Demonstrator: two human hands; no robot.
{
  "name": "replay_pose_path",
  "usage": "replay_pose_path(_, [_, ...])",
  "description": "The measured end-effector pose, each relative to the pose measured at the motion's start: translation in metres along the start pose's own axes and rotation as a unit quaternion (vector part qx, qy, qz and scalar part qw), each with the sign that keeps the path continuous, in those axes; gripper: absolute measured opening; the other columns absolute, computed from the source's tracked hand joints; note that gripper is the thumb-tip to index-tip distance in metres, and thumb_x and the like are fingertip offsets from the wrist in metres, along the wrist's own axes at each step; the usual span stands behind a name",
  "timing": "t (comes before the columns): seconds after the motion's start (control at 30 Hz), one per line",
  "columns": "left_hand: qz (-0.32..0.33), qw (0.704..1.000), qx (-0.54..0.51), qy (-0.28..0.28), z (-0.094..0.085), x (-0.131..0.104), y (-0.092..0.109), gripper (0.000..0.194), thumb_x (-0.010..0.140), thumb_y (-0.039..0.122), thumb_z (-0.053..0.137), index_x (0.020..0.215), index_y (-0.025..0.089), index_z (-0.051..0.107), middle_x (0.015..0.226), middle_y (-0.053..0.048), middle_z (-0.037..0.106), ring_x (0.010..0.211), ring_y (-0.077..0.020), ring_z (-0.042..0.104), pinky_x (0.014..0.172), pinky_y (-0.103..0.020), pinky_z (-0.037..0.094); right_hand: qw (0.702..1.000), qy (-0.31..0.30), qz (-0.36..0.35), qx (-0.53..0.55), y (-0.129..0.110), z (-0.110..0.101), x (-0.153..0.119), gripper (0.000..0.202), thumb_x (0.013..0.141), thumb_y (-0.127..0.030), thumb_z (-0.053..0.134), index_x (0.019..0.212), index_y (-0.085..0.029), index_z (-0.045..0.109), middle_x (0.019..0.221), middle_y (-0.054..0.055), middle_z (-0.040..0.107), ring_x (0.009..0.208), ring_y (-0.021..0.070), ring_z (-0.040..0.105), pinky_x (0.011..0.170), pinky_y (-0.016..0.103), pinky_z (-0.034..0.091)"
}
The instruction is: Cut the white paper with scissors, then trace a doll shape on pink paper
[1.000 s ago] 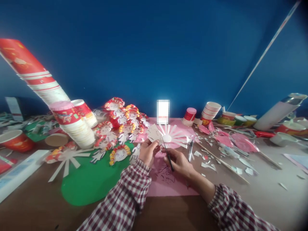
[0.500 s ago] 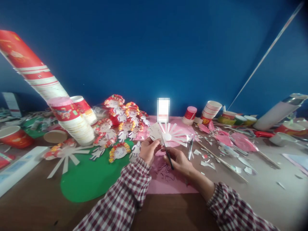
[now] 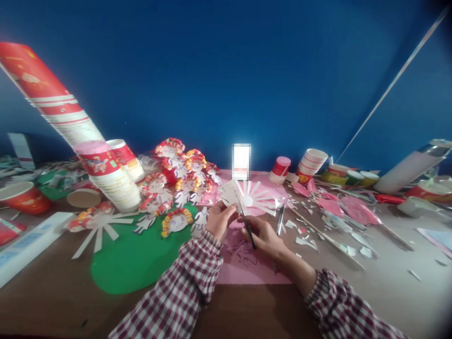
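Observation:
My left hand (image 3: 221, 220) pinches a piece of white paper (image 3: 229, 192) with faint lines on it, near the middle of the view. My right hand (image 3: 263, 234) is closed on dark-handled scissors (image 3: 250, 233), whose blades reach up to the paper's right edge. Both hands are above a pink sheet (image 3: 257, 273) marked with dark scribbles. Just beyond them lies a white paper fan of strips (image 3: 247, 201). A pen (image 3: 280, 220) rests right of my right hand.
Paper dolls with red and yellow curls (image 3: 176, 222) crowd the left, partly on a green sheet (image 3: 134, 263). A tall leaning cup stack (image 3: 118, 186) stands behind. White scraps (image 3: 306, 242), sticks (image 3: 330, 240) and pink pieces (image 3: 356, 209) lie right.
The whole view has shifted slightly, so the table items appear a little further right. Both hands keep nearly the same pose on the paper and scissors.

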State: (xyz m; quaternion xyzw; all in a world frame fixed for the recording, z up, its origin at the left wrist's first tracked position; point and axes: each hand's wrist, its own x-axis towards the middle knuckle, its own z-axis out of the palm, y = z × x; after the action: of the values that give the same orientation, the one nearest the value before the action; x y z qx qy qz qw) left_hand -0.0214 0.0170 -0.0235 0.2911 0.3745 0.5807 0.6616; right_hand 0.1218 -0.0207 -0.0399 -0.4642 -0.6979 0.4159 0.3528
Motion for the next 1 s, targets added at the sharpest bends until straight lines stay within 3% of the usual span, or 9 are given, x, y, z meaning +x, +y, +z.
replay_pose_path(1.0, [0.001, 1.0, -0.004, -0.001, 0.0002, 0.0009, -0.0012, 0.022, 0.055, 0.017, 0.073, 0.074, 0.012, 0.063, 0.065, -0.001, 0.062, 0.057, -0.0089, 0.056, 0.054, -0.021, 0.047, 1.0, -0.007, -0.003, 0.007, 0.0029, -0.0008, 0.0001, 0.041, 0.082, -0.037, 0.058, 0.116, -0.014, 0.057, 0.079, 0.004, 0.063, 0.077, 0.0189, 0.059, 0.074, 0.031, 0.047])
